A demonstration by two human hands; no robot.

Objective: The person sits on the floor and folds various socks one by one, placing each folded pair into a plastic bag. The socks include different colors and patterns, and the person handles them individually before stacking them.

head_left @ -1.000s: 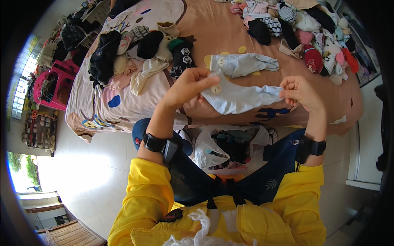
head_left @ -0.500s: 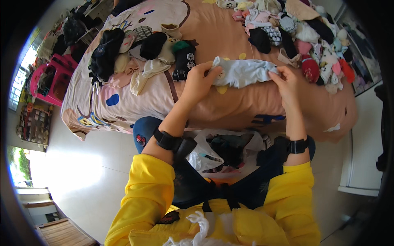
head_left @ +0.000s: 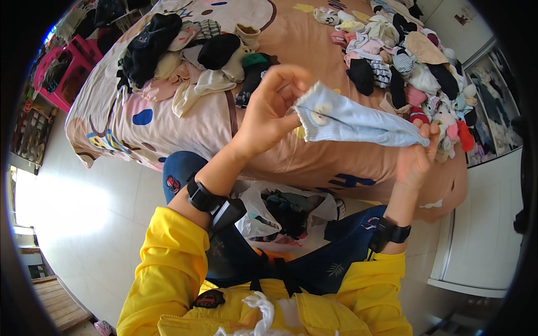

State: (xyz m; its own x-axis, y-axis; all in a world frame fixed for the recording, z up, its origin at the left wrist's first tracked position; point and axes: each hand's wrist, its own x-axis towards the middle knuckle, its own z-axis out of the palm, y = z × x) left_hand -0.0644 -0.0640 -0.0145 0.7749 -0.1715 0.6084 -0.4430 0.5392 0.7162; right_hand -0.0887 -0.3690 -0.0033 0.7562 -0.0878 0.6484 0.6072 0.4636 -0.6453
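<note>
A light blue sock (head_left: 358, 122) with a ribbed cuff and a pale round patch is stretched out above the bed's near side. My right hand (head_left: 416, 157) pinches its toe end between thumb and fingers. At the cuff is my left hand (head_left: 272, 109), fingers apart and slightly blurred. The left thumb touches the cuff's edge; whether its tip is inside cannot be told. Behind the left hand, a dark sock with green (head_left: 255, 70) lies beside a pile of socks and clothing (head_left: 216, 75). A larger pile of mixed socks (head_left: 386, 50) lies beyond the right hand.
A patterned sheet (head_left: 291, 33) covers the bed. Below its edge, between my knees, sits a clear plastic bag (head_left: 263, 215) of dark clothing. A pink plastic stool (head_left: 61, 73) stands at left. At right is a white cabinet door (head_left: 479, 224).
The sock has come up closer and tilted, with its toe end lower at right. My left fingers have loosened from the cuff and spread. The view has shifted a little.
</note>
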